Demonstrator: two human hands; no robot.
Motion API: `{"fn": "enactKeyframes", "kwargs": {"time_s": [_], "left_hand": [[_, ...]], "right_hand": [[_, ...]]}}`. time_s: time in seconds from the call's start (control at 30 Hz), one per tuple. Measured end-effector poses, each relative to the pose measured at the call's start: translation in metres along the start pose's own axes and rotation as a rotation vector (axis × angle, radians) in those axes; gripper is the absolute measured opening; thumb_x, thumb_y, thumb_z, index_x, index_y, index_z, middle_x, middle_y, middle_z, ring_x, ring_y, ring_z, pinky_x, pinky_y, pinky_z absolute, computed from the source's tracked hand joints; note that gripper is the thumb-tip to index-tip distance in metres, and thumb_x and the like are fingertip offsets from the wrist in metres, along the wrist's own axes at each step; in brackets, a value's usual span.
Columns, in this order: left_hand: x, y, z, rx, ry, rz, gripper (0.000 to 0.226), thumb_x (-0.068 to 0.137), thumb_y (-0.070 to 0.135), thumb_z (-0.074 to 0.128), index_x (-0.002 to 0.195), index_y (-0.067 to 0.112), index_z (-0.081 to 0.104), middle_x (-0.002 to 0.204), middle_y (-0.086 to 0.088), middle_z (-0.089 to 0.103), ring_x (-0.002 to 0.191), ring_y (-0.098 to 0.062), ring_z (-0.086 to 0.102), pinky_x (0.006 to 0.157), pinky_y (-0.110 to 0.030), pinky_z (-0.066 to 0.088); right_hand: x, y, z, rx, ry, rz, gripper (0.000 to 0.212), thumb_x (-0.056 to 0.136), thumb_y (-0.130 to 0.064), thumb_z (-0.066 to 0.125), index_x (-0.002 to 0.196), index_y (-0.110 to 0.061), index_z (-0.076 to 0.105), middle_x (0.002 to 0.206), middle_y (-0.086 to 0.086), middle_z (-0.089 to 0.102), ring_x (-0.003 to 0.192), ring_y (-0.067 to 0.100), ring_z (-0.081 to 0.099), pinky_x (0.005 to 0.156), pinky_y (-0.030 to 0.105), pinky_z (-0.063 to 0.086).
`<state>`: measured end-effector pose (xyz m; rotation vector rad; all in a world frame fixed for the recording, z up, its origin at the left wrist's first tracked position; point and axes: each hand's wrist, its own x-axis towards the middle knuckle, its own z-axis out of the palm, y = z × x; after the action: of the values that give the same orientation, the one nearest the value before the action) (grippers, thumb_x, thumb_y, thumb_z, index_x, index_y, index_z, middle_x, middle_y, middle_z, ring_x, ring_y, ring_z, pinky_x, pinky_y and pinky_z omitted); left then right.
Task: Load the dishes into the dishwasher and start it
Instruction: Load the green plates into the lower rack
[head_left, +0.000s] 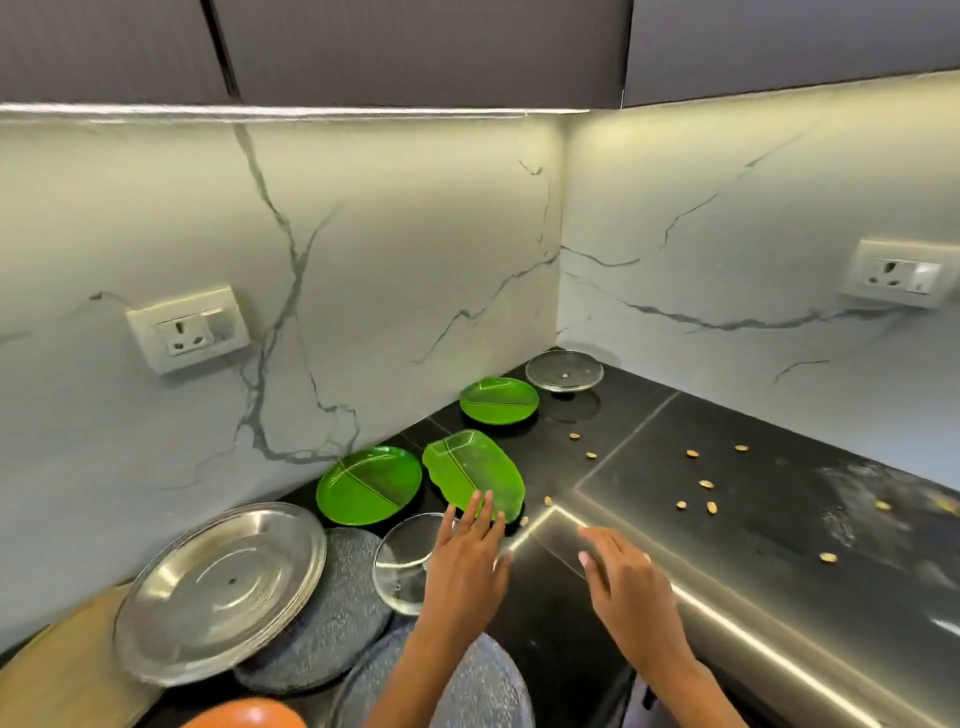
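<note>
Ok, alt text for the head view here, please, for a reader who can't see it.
A person's left hand touches the near edge of a tilted green plate on a black corner counter, the right hand open beside it. Two more green plates, glass lids, a steel plate and scattered nuts lie around.

Bright strip light under the cabinets (415, 52) washes the marble wall (395, 249) pale and throws a hard glare streak along the steel counter (779, 597) just right of the right hand (631, 584). Both hands smear with motion blur; edges bow from wide-angle distortion
</note>
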<state>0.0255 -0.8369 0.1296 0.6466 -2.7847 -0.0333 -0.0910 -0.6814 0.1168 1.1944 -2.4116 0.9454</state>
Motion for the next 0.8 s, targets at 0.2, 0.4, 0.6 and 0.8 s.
{"fn": "enactKeyframes", "kwargs": {"time_s": [0.2, 0.4, 0.6, 0.8], "left_hand": [[0.094, -0.026, 0.041, 0.126, -0.191, -0.011, 0.052, 0.097, 0.034, 0.041, 0.143, 0.008, 0.039, 0.154, -0.013, 0.025, 0.144, -0.024, 0.018, 0.116, -0.046, -0.003], [0.149, -0.023, 0.09, 0.16, -0.286, -0.13, 0.058, 0.101, 0.041, 0.029, 0.147, 0.005, 0.028, 0.155, -0.017, 0.023, 0.144, -0.028, 0.017, 0.116, -0.045, 0.001], [0.174, -0.009, 0.115, 0.092, -0.382, -0.193, 0.036, 0.098, 0.02, 0.041, 0.13, 0.005, 0.05, 0.137, -0.015, 0.047, 0.127, -0.029, 0.044, 0.103, -0.037, 0.034], [0.171, -0.004, 0.121, 0.073, -0.396, -0.042, 0.037, 0.093, -0.005, 0.036, 0.127, 0.001, 0.05, 0.137, -0.02, 0.047, 0.128, -0.032, 0.044, 0.101, -0.035, 0.036]], "right_hand": [[0.038, 0.012, 0.04, -0.037, -0.047, 0.068, 0.032, 0.072, -0.01, 0.079, 0.101, -0.018, 0.069, 0.096, -0.006, 0.07, 0.08, 0.009, 0.069, 0.065, 0.02, 0.053], [0.048, 0.02, 0.057, -0.02, -0.058, 0.056, 0.026, 0.069, -0.019, 0.07, 0.095, -0.027, 0.067, 0.091, -0.018, 0.066, 0.077, -0.002, 0.063, 0.058, 0.01, 0.042], [0.053, 0.024, 0.059, -0.038, -0.101, 0.078, 0.028, 0.067, -0.023, 0.069, 0.091, -0.034, 0.065, 0.089, -0.025, 0.063, 0.075, -0.008, 0.058, 0.045, -0.002, 0.025], [0.045, 0.053, 0.057, -0.036, -0.105, 0.142, 0.024, 0.085, -0.027, 0.053, 0.106, -0.03, 0.064, 0.104, -0.023, 0.063, 0.09, -0.001, 0.063, 0.076, 0.03, 0.055]]}}
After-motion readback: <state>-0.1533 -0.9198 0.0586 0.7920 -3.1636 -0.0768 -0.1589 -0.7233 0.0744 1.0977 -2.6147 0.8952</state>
